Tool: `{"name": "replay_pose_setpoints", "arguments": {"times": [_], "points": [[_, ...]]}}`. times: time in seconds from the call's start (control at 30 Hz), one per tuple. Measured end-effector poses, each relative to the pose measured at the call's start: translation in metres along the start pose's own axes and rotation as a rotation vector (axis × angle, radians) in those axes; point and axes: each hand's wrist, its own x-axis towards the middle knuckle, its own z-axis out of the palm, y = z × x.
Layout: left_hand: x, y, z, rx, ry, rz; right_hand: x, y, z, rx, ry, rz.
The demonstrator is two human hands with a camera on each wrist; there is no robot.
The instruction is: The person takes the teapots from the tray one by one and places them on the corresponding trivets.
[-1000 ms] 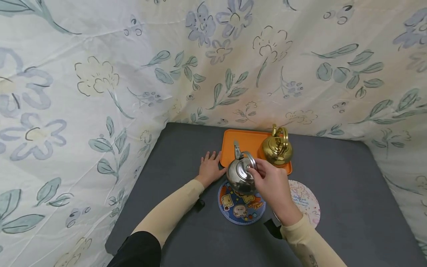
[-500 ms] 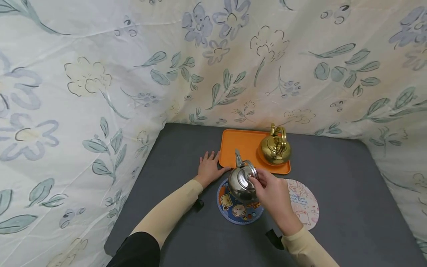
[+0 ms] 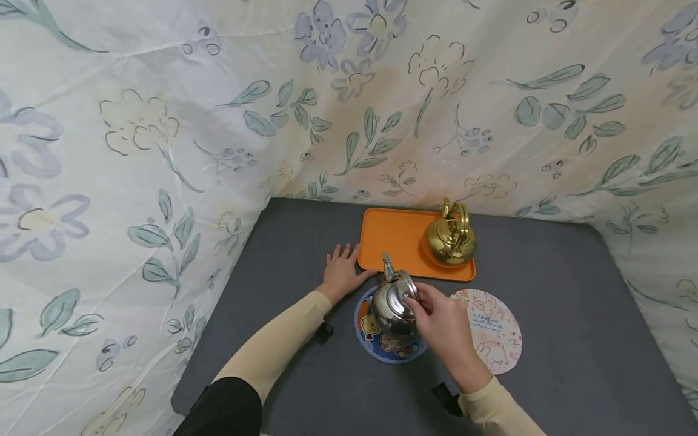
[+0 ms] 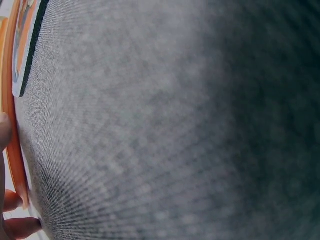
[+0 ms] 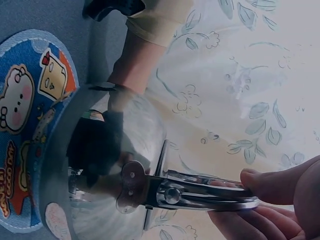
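Note:
A silver kettle [image 3: 394, 309] is over the blue round cartoon mat [image 3: 376, 350], its spout pointing away from me. My right hand [image 3: 444, 327] grips its arched handle [image 5: 215, 192] between thumb and fingers, as the right wrist view shows. Whether the kettle's base touches the mat, I cannot tell. My left hand [image 3: 342, 274] lies with spread fingers at the front left corner of the orange tray [image 3: 387, 239], thumb along its front edge. In the left wrist view only a few fingertips [image 4: 22, 227] show by the tray's rim.
A gold kettle [image 3: 450, 241] stands on the right part of the tray. A pale pink round mat [image 3: 498, 333] lies right of the blue one, partly behind my right hand. Floral cloth [image 3: 436, 121] hangs behind and left of the grey table [image 3: 567, 315].
The silver kettle, in my right hand, has come away from the tray's front edge toward me and farther over the blue mat. My left hand stays at the tray's corner.

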Motion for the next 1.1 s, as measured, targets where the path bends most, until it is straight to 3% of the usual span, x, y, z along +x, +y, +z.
{"name": "replay_pose_setpoints", "arguments": {"times": [0.7,1.1], "points": [[-0.001,0.004,-0.002,-0.008,-0.001,0.008,-0.009,0.005,0.01,0.024,-0.029,0.065],[-0.002,0.0,-0.004,0.007,-0.021,0.005,-0.013,0.002,0.015,0.025,-0.022,0.051]]}}
